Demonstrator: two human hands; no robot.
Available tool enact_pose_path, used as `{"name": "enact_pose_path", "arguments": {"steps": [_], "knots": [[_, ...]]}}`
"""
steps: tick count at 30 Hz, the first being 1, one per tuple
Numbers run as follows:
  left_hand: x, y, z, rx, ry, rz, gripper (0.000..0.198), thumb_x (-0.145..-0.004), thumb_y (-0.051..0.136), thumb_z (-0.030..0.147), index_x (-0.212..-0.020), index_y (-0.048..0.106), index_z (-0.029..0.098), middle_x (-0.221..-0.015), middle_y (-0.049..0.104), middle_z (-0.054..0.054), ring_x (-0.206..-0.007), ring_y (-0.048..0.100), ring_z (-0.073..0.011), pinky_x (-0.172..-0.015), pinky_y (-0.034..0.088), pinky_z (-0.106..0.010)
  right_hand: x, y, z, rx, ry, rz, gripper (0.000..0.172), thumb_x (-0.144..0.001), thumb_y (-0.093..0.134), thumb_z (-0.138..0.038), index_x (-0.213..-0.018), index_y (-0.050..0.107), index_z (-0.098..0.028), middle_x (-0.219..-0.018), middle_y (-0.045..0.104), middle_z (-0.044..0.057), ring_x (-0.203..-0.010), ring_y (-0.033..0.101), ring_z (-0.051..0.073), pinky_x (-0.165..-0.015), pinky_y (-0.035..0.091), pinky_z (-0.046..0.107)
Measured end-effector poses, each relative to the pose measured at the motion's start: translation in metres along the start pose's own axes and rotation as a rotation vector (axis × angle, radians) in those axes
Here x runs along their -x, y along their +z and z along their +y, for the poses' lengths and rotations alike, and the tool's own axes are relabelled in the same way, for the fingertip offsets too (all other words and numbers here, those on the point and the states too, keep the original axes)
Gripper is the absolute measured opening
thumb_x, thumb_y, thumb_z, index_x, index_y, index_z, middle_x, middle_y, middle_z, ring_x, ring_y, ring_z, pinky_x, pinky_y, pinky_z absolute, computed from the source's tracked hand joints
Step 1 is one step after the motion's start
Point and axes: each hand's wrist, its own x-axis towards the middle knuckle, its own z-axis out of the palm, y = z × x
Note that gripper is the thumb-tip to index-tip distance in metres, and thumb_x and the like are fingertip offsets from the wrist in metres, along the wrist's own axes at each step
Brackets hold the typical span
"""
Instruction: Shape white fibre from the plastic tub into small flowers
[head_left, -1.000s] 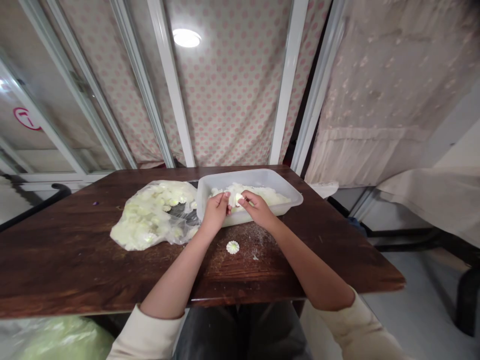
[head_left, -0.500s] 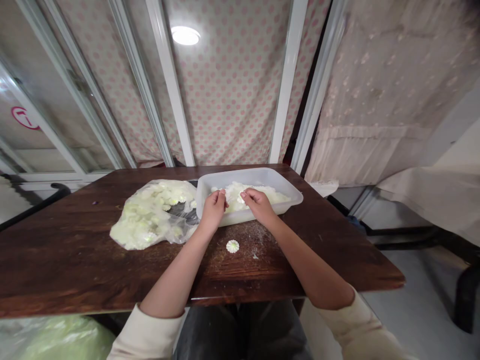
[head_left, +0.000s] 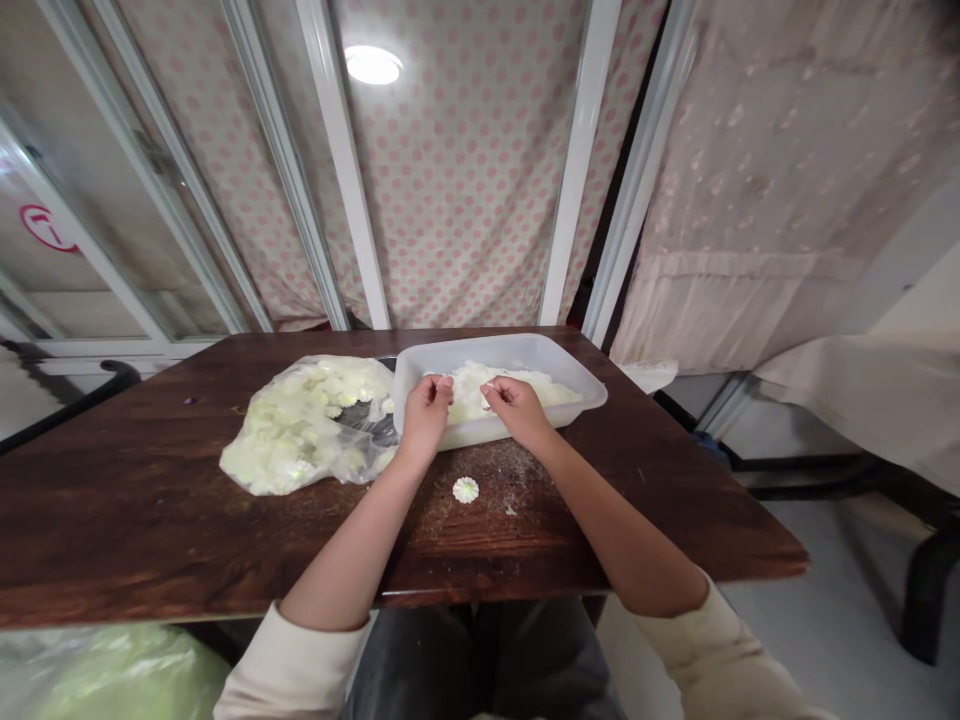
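The left hand (head_left: 424, 418) and right hand (head_left: 517, 410) cover part of the white stuff (head_left: 487, 392) in the tub (head_left: 480, 350), so I can't tell if they hold any. The bottom edge cuts off the green bag (head_left: 105, 675). The little round piece (head_left: 466, 489) is too small to tell what it is.

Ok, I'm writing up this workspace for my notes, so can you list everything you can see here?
wooden table: one, dark brown, in front of the person
plastic tub: one, clear, on the far side of the table
tub pieces: a heap, white, inside the tub
plastic bag: one, clear, on the table, left of the tub
bag pieces: many, pale green-white, in and around that bag
flower-shaped piece: one, white and pale green, on the table, near the tub
floor bag: one, pale green, lower left, below the table
dotted curtain: one, cream with pink dots, behind the table
left hand: one, at the tub's near side
right hand: one, above the tub pieces
sleeves: two, cream, on the forearms
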Motion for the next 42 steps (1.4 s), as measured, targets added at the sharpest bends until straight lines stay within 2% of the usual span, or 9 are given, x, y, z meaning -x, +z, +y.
{"name": "enact_pose_path", "arguments": {"steps": [7,10,13,17,24,28,31,33,42], "knots": [[0.001,0.001,0.0,0.06,-0.032,0.008,0.023,-0.081,0.047,0.038,-0.072,0.047,0.017,-0.056,0.044,0.004,-0.051,0.041,-0.0085,-0.054,0.035,-0.022,-0.002,-0.001,0.004,-0.082,0.073,0.064,0.035,-0.079,0.051,-0.041,-0.056,0.035,-0.02,-0.051,0.038,-0.005,-0.049,0.038,0.009,-0.052,0.037,0.025],[0.0,0.002,-0.002,0.042,0.008,0.024,0.016,-0.081,0.047,0.032,-0.088,0.048,0.018,-0.062,0.046,0.004,-0.055,0.044,-0.0094,-0.058,0.039,-0.023,-0.002,-0.001,0.002,-0.096,0.107,0.082,0.036,-0.078,0.051,-0.042,-0.056,0.036,-0.019,-0.05,0.04,-0.005,-0.05,0.045,0.01,-0.052,0.037,0.025],[0.001,0.003,-0.002,-0.043,0.094,0.023,0.02,-0.082,0.046,0.029,-0.099,0.048,0.018,-0.081,0.055,-0.002,-0.076,0.052,-0.0124,-0.073,0.042,-0.027,-0.001,-0.001,-0.001,-0.086,0.113,0.078,0.036,-0.078,0.051,-0.045,-0.057,0.037,-0.019,-0.05,0.041,-0.005,-0.054,0.053,0.012,-0.053,0.036,0.024],[0.006,0.004,0.007,-0.141,0.121,-0.09,0.024,-0.082,0.046,0.036,-0.093,0.057,0.018,-0.103,0.058,-0.006,-0.1,0.051,-0.0173,-0.088,0.037,-0.032,-0.001,-0.001,-0.003,-0.079,0.111,0.088,0.036,-0.077,0.052,-0.048,-0.059,0.039,-0.019,-0.05,0.041,-0.005,-0.055,0.054,0.012,-0.053,0.037,0.024],[0.006,0.003,0.008,-0.17,0.133,-0.285,0.014,-0.076,0.053,0.028,-0.076,0.06,0.016,-0.08,0.061,-0.004,-0.078,0.055,-0.0152,-0.073,0.04,-0.028,-0.002,-0.002,-0.001,-0.127,0.13,0.038,0.036,-0.076,0.053,-0.05,-0.062,0.044,-0.019,-0.06,0.055,-0.001,-0.055,0.054,0.012,-0.052,0.04,0.024],[0.002,0.002,0.002,-0.103,0.082,-0.183,0.016,-0.078,0.049,0.03,-0.074,0.055,0.015,-0.066,0.053,0.0,-0.062,0.047,-0.011,-0.061,0.037,-0.025,-0.004,-0.003,-0.003,-0.222,0.159,0.036,0.036,-0.075,0.053,-0.051,-0.063,0.045,-0.018,-0.075,0.063,0.002,-0.057,0.057,0.011,-0.051,0.042,0.023],[0.001,0.002,0.0,-0.012,0.034,-0.122,0.011,-0.075,0.053,0.024,-0.081,0.049,0.016,-0.064,0.049,0.003,-0.058,0.045,-0.0092,-0.057,0.035,-0.023,-0.005,-0.003,-0.004,-0.272,0.18,0.107,0.036,-0.074,0.056,-0.05,-0.061,0.045,-0.018,-0.079,0.064,0.004,-0.06,0.059,0.012,-0.051,0.044,0.023],[0.001,0.002,0.0,0.052,-0.002,-0.11,0.019,-0.072,0.056,0.019,-0.087,0.044,0.018,-0.065,0.05,0.004,-0.057,0.046,-0.0084,-0.056,0.035,-0.022,-0.006,-0.003,-0.003,-0.292,0.2,0.166,0.037,-0.073,0.057,-0.05,-0.06,0.046,-0.018,-0.08,0.064,0.004,-0.061,0.059,0.013,-0.051,0.046,0.024],[0.001,0.004,-0.002,0.082,-0.015,-0.071,0.026,-0.071,0.058,0.018,-0.084,0.036,0.02,-0.065,0.048,0.005,-0.058,0.047,-0.0089,-0.059,0.038,-0.023,-0.007,-0.005,0.007,-0.326,0.195,0.201,0.028,-0.068,0.064,-0.044,-0.074,0.057,-0.018,-0.067,0.055,0.0,-0.068,0.058,0.014,-0.054,0.045,0.024]]}}
